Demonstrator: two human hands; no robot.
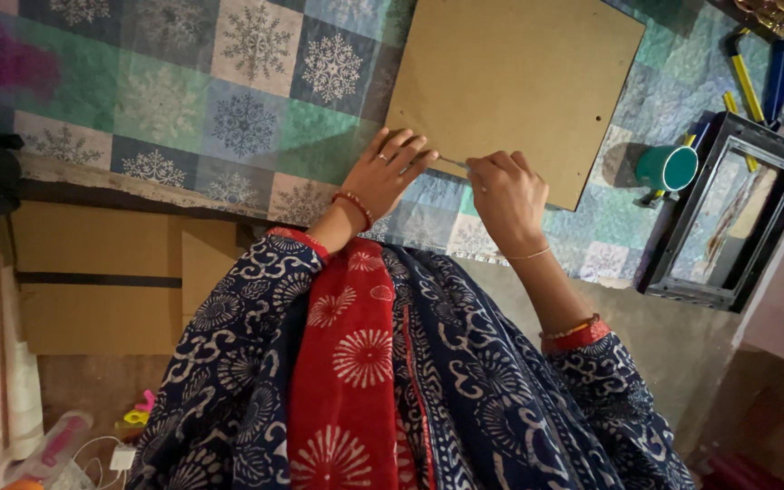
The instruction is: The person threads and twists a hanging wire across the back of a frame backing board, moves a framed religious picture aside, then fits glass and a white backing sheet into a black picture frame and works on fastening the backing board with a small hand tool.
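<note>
The right hand (508,195) was curled closed, its fingertips pinching 1 end of a thin, silvery metal tool (454,162). The tool's other end met the fingertips of the left hand (387,172), which lay pressed flat, fingers together, on the near edge of a flat square brown fibreboard panel (510,77). Whether the left fingers gripped the tool or only touched it could not be told. The tool sat right at the panel's near edge, between the 2 hands.

The panel rested on a quilted patchwork cloth of teal, blue and cream squares printed with snowflakes (229,100). A small teal cup (667,168) lay on its side just beside the panel's corner, and next to it sat a dark rectangular metal frame (728,218). Yellow and blue tool handles (773,73) lay farther out on the cloth. Brown cardboard sheets (102,272) stood below the cloth's edge, near the person's dark blue patterned sleeve (238,299).
</note>
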